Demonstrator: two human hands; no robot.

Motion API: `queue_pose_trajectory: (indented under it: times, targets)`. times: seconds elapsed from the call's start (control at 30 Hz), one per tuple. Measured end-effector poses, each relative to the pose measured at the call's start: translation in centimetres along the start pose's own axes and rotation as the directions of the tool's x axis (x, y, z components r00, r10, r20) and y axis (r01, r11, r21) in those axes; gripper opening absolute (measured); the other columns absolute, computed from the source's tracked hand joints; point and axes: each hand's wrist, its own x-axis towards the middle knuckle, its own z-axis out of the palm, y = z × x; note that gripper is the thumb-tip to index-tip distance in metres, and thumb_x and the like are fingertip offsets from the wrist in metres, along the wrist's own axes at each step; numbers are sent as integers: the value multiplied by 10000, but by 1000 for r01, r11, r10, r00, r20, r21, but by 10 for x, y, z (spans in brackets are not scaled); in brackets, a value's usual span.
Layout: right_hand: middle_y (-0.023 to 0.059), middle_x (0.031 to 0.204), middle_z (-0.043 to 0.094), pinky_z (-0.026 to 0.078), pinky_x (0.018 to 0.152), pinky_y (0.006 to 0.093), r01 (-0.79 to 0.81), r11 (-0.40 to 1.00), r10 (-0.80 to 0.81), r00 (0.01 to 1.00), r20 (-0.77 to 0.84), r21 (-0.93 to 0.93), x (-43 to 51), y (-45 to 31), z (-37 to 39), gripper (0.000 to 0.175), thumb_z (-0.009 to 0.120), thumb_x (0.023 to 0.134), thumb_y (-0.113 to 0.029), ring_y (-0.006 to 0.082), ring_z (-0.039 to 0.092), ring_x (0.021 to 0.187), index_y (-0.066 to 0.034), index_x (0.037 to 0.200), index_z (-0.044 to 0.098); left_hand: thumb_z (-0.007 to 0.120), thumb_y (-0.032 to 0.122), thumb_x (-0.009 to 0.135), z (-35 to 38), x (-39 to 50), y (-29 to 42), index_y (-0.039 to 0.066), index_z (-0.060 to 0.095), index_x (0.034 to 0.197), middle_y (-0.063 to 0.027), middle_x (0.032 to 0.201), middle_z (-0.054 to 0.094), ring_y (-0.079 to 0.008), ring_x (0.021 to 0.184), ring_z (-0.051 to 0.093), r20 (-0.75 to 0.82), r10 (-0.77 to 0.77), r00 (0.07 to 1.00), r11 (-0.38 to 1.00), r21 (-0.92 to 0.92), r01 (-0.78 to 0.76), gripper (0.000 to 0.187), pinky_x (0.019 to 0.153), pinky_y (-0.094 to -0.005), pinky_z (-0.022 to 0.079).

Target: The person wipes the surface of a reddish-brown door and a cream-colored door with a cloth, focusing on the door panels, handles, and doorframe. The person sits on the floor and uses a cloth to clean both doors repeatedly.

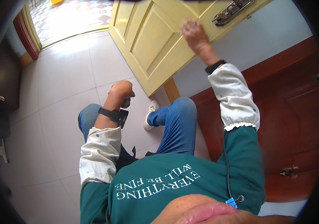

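Observation:
My right hand (194, 35) reaches up against a yellow panelled door (155, 39), just left of its metal lever handle (229, 14). Its fingers are blurred, so I cannot tell whether they hold anything. In front of my body, above the floor, my left hand (121, 90) is bent with its fingers curled under. A small greyish thing (126, 103) shows beneath that hand, too hidden to name. A black strap with a small device (122, 118) sits on the left wrist, and a black band (215, 66) on the right.
Beyond the open doorway lies patterned tile (98, 12). A red-brown wooden door (291, 112) with a metal handle (289, 170) is at my right. Dark furniture (4, 75) stands at the left on the pale tiled floor (64, 112). A black cable (226, 156) hangs along my right sleeve.

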Motion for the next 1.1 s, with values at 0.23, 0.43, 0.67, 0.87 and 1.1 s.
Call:
queue_pose_trajectory:
  times: [0.23,0.43,0.67,0.87,1.1]
  targets:
    - [157,1352,598,358,1133,449,-67,990,57,995,-85,-124,11,-31,-6,294,580,887,-153,314,497,1338,-40,1142,676,696,276,843,-6,-3,5,6,712,910,-181,834,723,-338,770,711,8,37,999,998,-52,-37,279,692,-419,562]
    - [161,1195,646,400,1104,478,216,858,-121,967,-226,467,-64,-88,15,189,595,808,-96,353,532,1279,-24,951,696,746,328,781,12,7,-6,33,705,842,-194,849,709,-368,818,697,-69,114,991,991,-65,-118,305,729,-453,554]
    - [170,1355,609,411,1118,454,-32,959,74,987,-142,282,-59,3,-57,207,630,904,-20,359,512,1324,-17,1085,730,735,203,767,14,6,-4,123,786,949,-107,1028,757,-266,959,729,22,38,999,988,149,-41,205,804,-418,582]
    - [180,1382,583,324,1189,465,-128,957,165,979,-123,260,-71,6,-38,245,610,926,-24,335,463,1382,8,1155,693,700,340,849,11,11,-6,111,775,1041,-93,1002,763,-295,921,733,115,-47,992,993,114,33,309,779,-472,573]
    - [144,1279,649,306,1176,495,27,935,37,985,-171,354,-97,-25,-31,251,646,870,-72,298,532,1317,-48,1117,689,742,339,793,15,0,-13,44,769,885,-157,861,742,-348,814,712,-53,6,999,999,46,-4,311,719,-469,568]
